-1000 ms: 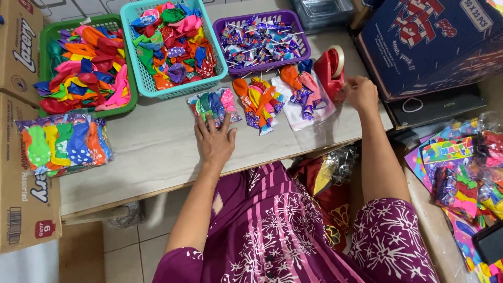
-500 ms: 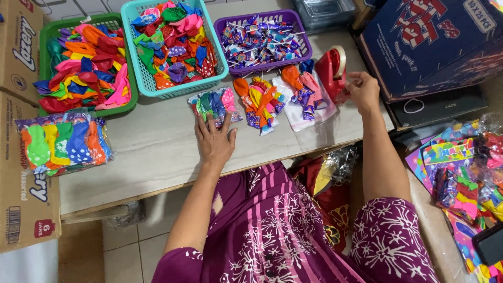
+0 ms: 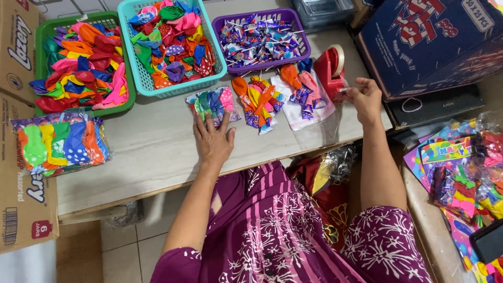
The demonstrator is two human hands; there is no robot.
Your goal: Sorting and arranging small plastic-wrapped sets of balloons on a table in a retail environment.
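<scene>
My left hand [image 3: 213, 140] lies flat on the pale table [image 3: 152, 152], fingertips pressing a small clear packet of coloured balloons [image 3: 212, 104]. My right hand [image 3: 363, 98] pinches a strip of clear tape pulled from the red tape dispenser [image 3: 331, 66] at the table's right edge. Between the hands lie two more clear packets of balloons and sweets [image 3: 260, 99], [image 3: 304, 94].
Behind stand a green basket [image 3: 121, 78] and a teal basket [image 3: 141, 78] of balloons and a purple basket [image 3: 301, 52] of wrapped lollipops. A large bag of balloons [image 3: 57, 141] lies left. Cardboard boxes [image 3: 21, 173] flank the left, a blue box [image 3: 435, 36] the right; party packs [image 3: 461, 167] lie lower right.
My right hand has shifted from above the red dispenser to its right side, drawing tape out. The left hand stays on the balloon packet.
</scene>
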